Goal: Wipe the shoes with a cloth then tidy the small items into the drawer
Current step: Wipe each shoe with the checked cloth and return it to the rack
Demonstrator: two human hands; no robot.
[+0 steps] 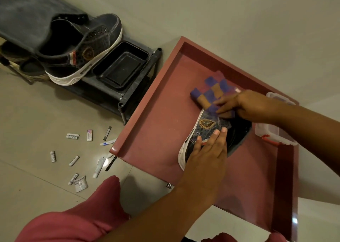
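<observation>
Head view: a dark shoe (206,129) with a white sole lies on its side inside the open red drawer (156,124), sole edge toward the drawer's left wall and badge facing up. The left hand (206,159) rests flat on the shoe's heel half, fingers straight and together, fingertips just below the badge. The right hand (244,105) presses a checked purple-and-orange cloth (211,92) against the toe end of the shoe; its fingers lie across the near edge of the cloth, and whether they curl round it or only press cannot be told because the hand covers that edge. The cloth extends past the shoe onto the drawer floor. Just beyond the right wrist, a clear plastic container (274,135) with a red latch sits at the drawer's right side. A second dark shoe (79,48) stands on a black rack (125,94) to the left of the drawer, beside a black tray (121,65). On the tiled floor (27,140) near the drawer's corner lie scattered batteries (72,136), an eraser (89,135), a marker (107,142) and small packets (80,183), well apart from both hands.
</observation>
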